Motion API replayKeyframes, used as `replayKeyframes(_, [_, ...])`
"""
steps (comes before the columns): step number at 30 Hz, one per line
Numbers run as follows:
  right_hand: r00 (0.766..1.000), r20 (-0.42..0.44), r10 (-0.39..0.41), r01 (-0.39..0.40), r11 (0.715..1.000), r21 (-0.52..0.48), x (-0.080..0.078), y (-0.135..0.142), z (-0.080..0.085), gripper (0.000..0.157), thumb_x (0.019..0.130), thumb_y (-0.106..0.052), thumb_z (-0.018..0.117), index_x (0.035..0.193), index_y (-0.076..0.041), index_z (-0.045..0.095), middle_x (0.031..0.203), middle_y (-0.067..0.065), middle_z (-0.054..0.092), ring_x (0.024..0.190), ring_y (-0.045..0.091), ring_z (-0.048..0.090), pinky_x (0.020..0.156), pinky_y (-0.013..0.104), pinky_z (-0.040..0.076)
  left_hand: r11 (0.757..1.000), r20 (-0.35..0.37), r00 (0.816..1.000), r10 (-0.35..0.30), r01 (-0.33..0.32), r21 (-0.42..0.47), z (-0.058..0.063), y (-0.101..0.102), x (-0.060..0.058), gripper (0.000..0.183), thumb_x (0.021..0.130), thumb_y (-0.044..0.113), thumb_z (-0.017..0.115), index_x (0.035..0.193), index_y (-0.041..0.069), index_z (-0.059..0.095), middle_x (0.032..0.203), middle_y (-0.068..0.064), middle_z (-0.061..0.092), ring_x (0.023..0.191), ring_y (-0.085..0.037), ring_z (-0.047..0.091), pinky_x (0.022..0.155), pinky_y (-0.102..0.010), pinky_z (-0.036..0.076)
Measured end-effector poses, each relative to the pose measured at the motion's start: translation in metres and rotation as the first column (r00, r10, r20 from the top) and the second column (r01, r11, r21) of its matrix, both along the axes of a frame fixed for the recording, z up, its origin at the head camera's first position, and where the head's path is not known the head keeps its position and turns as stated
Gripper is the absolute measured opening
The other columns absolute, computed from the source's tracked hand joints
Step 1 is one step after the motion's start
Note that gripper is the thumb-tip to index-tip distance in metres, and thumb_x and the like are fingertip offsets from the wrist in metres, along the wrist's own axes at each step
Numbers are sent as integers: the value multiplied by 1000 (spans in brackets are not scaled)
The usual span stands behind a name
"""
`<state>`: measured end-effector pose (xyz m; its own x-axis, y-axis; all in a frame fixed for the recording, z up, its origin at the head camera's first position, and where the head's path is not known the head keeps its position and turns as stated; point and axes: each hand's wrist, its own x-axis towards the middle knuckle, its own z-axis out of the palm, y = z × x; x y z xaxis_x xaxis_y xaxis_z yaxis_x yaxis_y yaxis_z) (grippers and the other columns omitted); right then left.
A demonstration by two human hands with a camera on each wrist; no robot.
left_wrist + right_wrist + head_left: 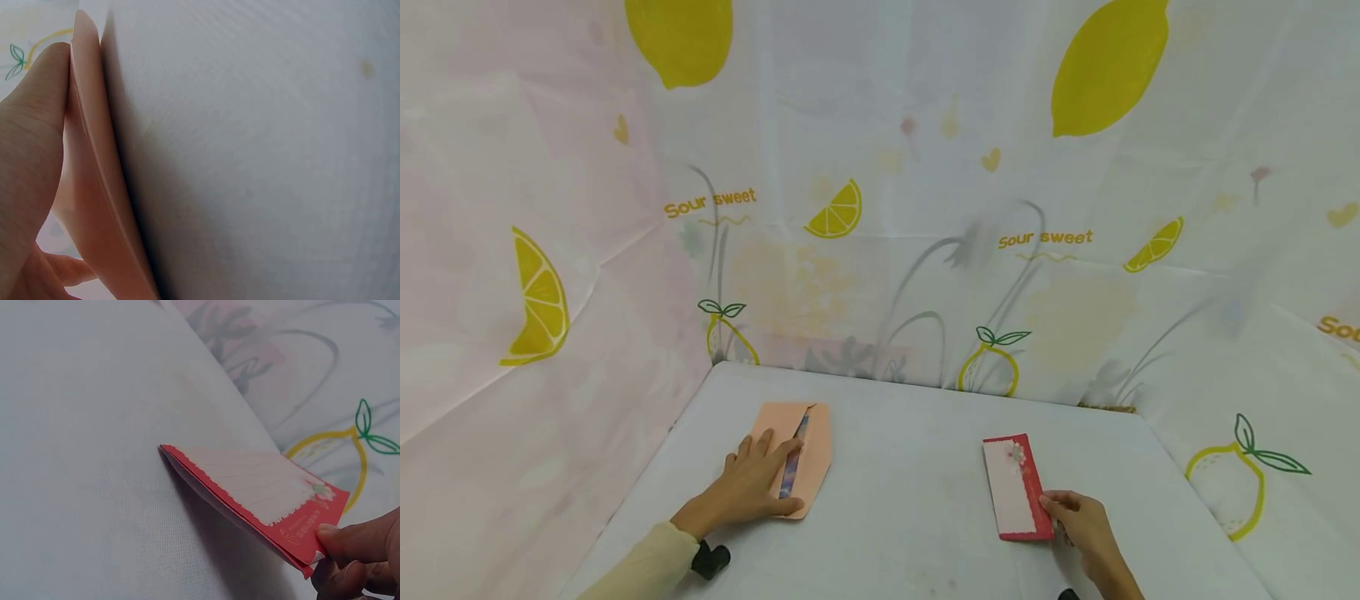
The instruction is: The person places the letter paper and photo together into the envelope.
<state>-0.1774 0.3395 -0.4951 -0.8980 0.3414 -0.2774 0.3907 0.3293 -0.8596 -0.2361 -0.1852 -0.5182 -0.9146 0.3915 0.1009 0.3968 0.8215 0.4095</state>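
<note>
"Where are your hands?"

"Well apart, both over the white table (902, 475). My left hand (741, 487) is left of centre in the lower part of the frame, my right hand (1084, 525) at the lower right."

"What is the left one doing?"

"It rests on the peach envelope (818, 458), fingers spread and thumb apart from them. My index finger and thumb reach across to a slit, where a blue and purple strip (788, 477) shows. I can't tell what that strip belongs to."

"And the right?"

"Thumb and fingers pinch the red card (1011, 492) near its lower right corner. The card lies right of centre in the lower part of the frame. It has a pale panel and a small flower (1017, 452) near the top."

"Is the card flat?"

"The right wrist view shows it slanting, with a shadow beneath its near edge."

"Anything else about?"

"A black object (711, 560) sits by my left wrist, just beside the cream sleeve (640, 565). Behind the table, a sheet (880, 150) printed with lemons and the words 'Sour sweet' fills the upper frame."
</note>
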Motion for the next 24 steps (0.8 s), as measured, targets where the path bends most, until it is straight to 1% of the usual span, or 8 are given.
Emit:
replayKeyframes(8, [1000,-25,-4,3,999,-42,0,-4,-1,39,100,-22,69,123,10,63,80,0,56,68,15,45,56,28,38,1000,-6,1000,-1,1,-6,-1,-1,0,96,76,71,78,153,22,46,155,-38,32,136,-69,27,93,-83,29])
replayKeyframes(14, [1000,-24,-2,1,998,-58,0,-10,0,40,100,-23,69,124,9,63,80,1,56,68,16,45,57,28,38,1000,-2,1000,-3,3,-8,-2,-1,-1,96,76,72,77,153,23,46,156,-37,32,136,-69,27,94,-83,29])
replayKeyframes(20, [999,-33,-4,1,997,-82,-1,-15,-1,38,100,-22,70,122,8,65,79,2,56,67,16,46,57,28,39,1000,-2,1000,-1,1,-4,-1,0,-1,97,76,72,78,153,22,46,156,-37,31,137,-69,26,94,-83,28])
replayKeyframes(24, [999,-32,-8,5,995,-98,-2,-20,0,40,99,-25,71,122,7,65,79,2,55,68,16,45,58,28,39,1000,-2,1000,0,0,-7,0,0,0,96,76,71,78,153,21,46,156,-37,31,137,-69,26,95,-82,28])
